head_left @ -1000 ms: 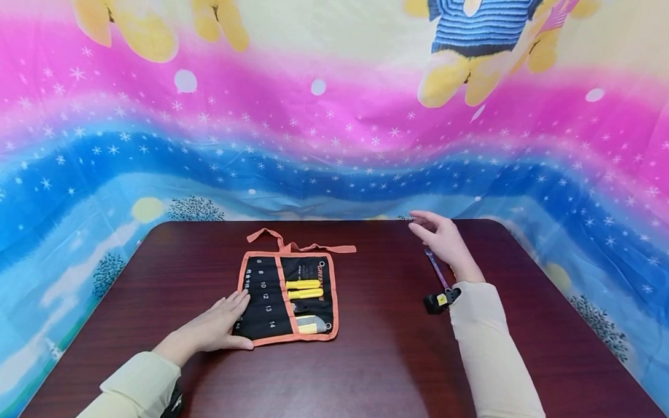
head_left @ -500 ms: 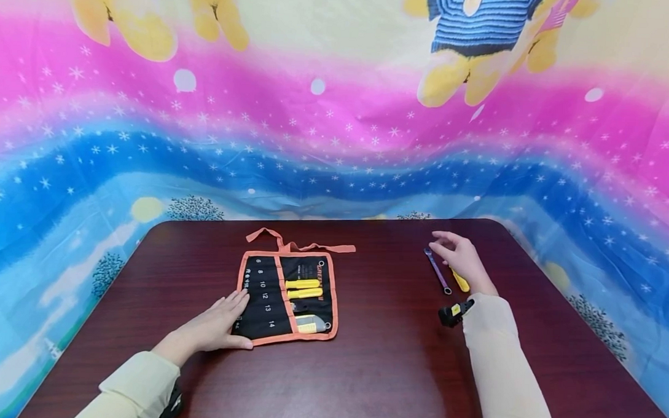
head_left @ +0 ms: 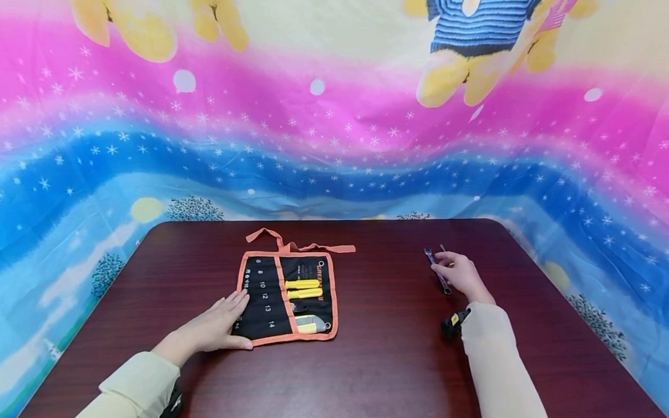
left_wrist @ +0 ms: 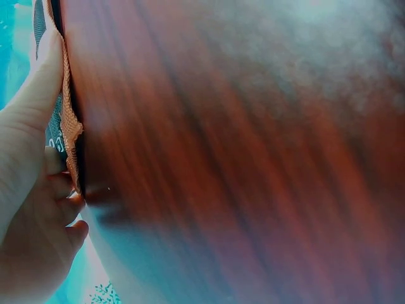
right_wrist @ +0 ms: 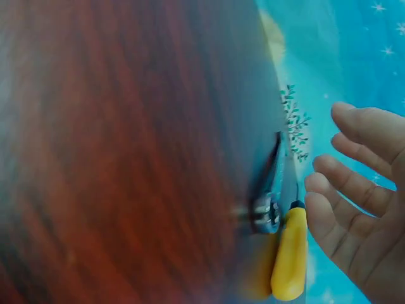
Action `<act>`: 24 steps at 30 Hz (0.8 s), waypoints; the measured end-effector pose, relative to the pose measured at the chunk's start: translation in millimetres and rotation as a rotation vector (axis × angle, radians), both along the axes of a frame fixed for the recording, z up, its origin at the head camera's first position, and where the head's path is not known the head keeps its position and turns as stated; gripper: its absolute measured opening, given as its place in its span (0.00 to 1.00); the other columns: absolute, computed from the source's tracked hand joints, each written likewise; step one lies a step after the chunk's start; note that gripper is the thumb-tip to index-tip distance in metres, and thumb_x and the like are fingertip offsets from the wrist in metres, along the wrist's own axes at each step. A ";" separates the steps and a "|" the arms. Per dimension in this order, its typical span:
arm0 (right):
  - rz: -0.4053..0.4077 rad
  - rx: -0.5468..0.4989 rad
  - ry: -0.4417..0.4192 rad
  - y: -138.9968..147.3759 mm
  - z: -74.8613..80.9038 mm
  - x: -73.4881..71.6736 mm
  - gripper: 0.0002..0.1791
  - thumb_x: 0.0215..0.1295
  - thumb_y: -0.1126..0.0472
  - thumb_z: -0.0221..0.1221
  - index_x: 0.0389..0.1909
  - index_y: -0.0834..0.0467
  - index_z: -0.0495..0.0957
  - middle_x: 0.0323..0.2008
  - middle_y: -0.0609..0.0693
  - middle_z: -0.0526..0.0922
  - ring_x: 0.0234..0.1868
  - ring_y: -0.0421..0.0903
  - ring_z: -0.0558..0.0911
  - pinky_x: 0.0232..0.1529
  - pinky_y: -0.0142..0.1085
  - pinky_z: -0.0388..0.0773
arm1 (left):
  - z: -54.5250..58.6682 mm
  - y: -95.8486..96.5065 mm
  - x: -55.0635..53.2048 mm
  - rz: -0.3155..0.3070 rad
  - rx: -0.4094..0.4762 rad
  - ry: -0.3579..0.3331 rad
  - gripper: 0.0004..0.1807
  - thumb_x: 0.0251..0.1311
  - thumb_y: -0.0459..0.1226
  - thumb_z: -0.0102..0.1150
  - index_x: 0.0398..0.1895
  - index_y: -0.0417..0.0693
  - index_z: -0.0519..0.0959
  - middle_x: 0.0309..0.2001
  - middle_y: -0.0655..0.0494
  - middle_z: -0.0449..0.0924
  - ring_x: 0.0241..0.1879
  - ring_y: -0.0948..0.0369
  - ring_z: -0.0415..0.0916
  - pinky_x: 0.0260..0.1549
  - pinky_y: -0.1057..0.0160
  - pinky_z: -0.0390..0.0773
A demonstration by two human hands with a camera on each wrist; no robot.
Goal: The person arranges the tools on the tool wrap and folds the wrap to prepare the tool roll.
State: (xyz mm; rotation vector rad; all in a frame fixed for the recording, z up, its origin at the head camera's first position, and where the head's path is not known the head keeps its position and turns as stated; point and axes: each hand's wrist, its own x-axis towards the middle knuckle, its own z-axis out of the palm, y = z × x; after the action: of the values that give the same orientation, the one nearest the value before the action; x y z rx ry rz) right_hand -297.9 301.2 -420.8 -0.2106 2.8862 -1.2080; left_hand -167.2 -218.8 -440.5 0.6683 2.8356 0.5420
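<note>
My left hand (head_left: 211,324) rests with straight fingers on the left edge of a black tool pouch (head_left: 259,314) with orange trim. In the left wrist view the thumb (left_wrist: 44,82) lies along the pouch's orange border (left_wrist: 71,136). My right hand (head_left: 465,278) hovers low at the right, fingers slightly bent and nothing between them. Right beside those fingers, the right wrist view shows a yellow-handled screwdriver (right_wrist: 290,253) and a metal wrench (right_wrist: 269,206) lying on the table. From the head view the hand hides most of the screwdriver; the wrench (head_left: 429,257) shows to its left.
Two yellow handles (head_left: 305,293) and a grey-and-yellow utility knife (head_left: 311,324) sit in the pouch's right-hand pockets. Numbered slots fill its left half. Orange tie straps (head_left: 316,248) stretch out behind it on the dark wooden table (head_left: 356,382). A printed cloth (head_left: 337,129) hangs around the table.
My right hand has come back toward me from the far side and lowered over the screwdriver, uncovering the wrench partway. My left hand and the pouch have stayed put.
</note>
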 end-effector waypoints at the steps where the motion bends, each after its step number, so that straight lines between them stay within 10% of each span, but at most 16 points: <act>1: -0.003 0.002 -0.014 0.3 -1.2 0.0 0.23 0.64 0.63 0.56 0.57 0.70 0.68 0.40 0.63 0.77 0.28 0.53 0.77 0.28 0.39 0.76 | 0.1 0.0 0.1 0.000 0.000 0.000 0.56 0.46 0.61 0.61 0.66 0.27 0.54 0.67 0.32 0.49 0.66 0.40 0.45 0.61 0.42 0.49; 24: 0.045 0.096 -0.120 -3.5 -11.2 -1.0 0.19 0.61 0.73 0.54 0.54 0.71 0.68 0.39 0.65 0.75 0.28 0.50 0.75 0.24 0.37 0.75 | 1.3 0.2 0.1 0.002 0.004 -0.014 0.56 0.47 0.61 0.60 0.66 0.28 0.53 0.67 0.32 0.48 0.66 0.40 0.44 0.61 0.42 0.48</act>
State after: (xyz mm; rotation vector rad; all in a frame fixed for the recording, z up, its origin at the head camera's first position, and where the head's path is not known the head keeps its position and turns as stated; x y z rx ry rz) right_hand -298.8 297.7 -432.0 -0.1933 2.8112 -1.0340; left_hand -167.1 -218.6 -439.2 0.6603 2.8229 0.5510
